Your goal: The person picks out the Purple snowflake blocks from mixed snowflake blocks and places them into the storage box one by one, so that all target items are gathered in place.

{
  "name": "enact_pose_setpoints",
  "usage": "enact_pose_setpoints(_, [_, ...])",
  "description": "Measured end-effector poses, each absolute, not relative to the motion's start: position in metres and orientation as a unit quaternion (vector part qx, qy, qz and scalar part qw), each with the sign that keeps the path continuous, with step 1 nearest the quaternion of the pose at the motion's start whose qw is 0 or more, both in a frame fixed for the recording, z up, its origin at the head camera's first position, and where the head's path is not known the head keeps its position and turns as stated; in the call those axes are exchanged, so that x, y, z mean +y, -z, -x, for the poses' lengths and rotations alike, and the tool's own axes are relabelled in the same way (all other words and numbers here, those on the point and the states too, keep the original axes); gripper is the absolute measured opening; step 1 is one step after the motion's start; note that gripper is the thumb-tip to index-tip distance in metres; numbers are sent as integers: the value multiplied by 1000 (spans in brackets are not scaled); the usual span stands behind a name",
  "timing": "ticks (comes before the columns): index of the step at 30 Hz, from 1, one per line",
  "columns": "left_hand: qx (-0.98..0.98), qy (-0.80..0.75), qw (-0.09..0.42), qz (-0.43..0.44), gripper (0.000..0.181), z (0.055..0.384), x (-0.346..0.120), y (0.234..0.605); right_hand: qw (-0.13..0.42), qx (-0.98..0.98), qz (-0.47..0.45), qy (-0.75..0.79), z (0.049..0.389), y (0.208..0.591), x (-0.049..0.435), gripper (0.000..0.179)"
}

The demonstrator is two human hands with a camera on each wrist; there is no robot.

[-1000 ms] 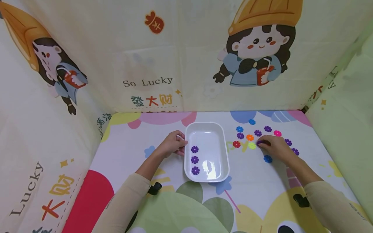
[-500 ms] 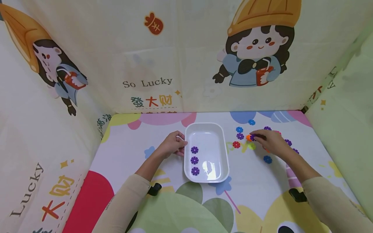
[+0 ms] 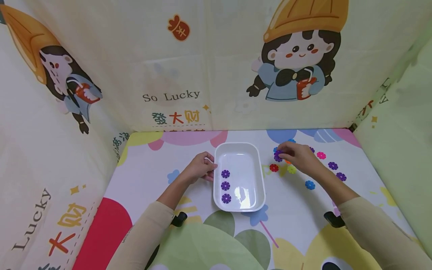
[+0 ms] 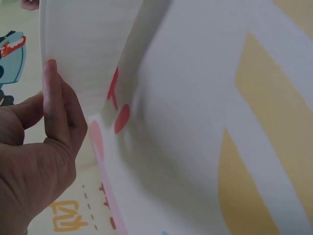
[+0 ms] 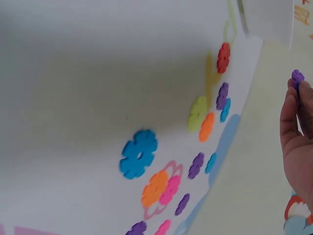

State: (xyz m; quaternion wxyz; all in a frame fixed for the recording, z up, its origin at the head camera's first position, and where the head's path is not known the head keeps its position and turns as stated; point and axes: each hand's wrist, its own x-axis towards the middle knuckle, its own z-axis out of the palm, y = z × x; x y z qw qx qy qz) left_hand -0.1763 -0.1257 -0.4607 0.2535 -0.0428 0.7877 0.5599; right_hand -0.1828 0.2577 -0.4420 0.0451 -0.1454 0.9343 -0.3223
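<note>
Backdrop cloth (image 3: 229, 56): hanging behind and at both sides, printed with cartoon figures.
Counter (image 3: 287, 210): covered in a bright pattern, perhaps making small pieces harder to pick out.
White tray (image 3: 243, 165): sitting near the middle, unmoved over the last second; raised at the right wall, between held piece and tray floor.
Right hand (image 3: 300, 157): pinching one piece between thumb and fingers; shifted left across the scatter, now closer to the tray but outside it; hiding several pieces from the head view.
Left hand (image 3: 202, 167): gripping the tray's left edge, thumb at the rim, fingers against the outer wall; seemingly steadying.
Loose pieces: scattered right of the tray, including red (image 3: 274, 168), lime (image 3: 291, 170), blue (image 3: 310, 185), pink (image 3: 321, 155) and purple (image 3: 332, 165).
Purple row (image 3: 225, 185): lined up as three along the tray's left side, unchanged.
Held purple piece (image 5: 297, 77): lifted clear of the counter; matching the row in colour, so judged part-way across to it.
</note>
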Motion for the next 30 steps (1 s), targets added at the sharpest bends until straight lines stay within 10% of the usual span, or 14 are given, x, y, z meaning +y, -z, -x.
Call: enact_pose_setpoints(30, [787, -560, 257, 43, 27, 178, -126, 461, 113, 899, 252, 339, 208, 439, 143, 24])
